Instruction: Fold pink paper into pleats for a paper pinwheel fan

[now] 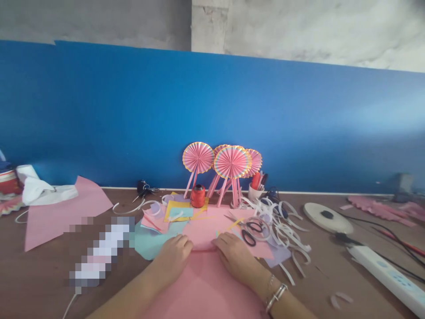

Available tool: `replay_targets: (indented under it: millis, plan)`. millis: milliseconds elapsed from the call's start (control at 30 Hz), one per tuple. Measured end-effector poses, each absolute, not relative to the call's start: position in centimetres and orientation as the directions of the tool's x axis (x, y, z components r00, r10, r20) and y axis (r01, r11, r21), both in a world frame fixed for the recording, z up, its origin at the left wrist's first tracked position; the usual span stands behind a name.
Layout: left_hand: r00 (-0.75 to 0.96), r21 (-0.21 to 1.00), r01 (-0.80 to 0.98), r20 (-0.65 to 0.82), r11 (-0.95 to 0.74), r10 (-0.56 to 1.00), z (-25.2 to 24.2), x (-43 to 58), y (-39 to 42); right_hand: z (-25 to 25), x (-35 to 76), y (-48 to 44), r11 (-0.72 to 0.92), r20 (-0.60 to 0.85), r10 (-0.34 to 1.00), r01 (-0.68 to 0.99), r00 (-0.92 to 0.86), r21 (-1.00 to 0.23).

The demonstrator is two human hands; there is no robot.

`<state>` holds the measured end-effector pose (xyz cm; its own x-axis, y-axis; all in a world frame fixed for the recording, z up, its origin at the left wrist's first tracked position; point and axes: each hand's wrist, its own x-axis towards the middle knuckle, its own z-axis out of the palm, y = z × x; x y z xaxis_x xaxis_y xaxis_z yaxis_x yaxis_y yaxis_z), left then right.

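A large pink sheet of paper (202,283) lies before me, its far edge turned up in a narrow fold. My left hand (175,254) grips that fold at its left end, fingers closed. At the right end, my right hand (232,254) has its fingers curled closed on the same fold; the thumbs are mostly hidden. Just beyond my right hand, black-handled scissors (249,238) lie on loose paper pieces. Beyond both hands sits a red spool (198,196) with a dark top. Several round pleated paper fans (232,162) on pink sticks lean against the blue panel.
White curled strips (288,226) and paper scraps (156,239) lie around the middle. At right are a power strip (392,274), a round cream device (328,218) and cables. A pink sheet (66,217) and a pixelated object (102,252) lie left. A blue panel (133,110) borders the back.
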<state>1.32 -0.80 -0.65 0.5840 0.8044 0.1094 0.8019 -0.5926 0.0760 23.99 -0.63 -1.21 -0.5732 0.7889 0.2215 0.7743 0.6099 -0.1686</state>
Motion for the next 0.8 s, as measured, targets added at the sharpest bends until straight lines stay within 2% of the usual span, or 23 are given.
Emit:
replay_targets:
  millis: [167,267,467,800]
  plan:
    - [0.549,0.283,0.775,0.144,-0.565,0.824,-0.5,0.7,-0.4,-1.3,24.3,-0.4,0.596,0.281,0.803,0.726,-0.526,-0.345]
    - [0.514,0.352,0.768,0.158,-0.535,0.843,-0.4,0.7,-0.4,-1.3,24.5,-0.1,0.597,0.305,0.803,0.689,-0.513,-0.412]
    - [0.467,0.466,0.742,0.155,-0.482,0.87,-0.5,0.6,0.1,-1.9,24.5,0.3,0.564,0.296,0.826,0.701,-0.48,-0.436]
    - [0.397,0.538,0.73,0.168,-0.421,0.902,-1.3,0.6,0.9,-2.7,24.0,1.4,0.481,0.304,0.875,0.742,-0.376,-0.466]
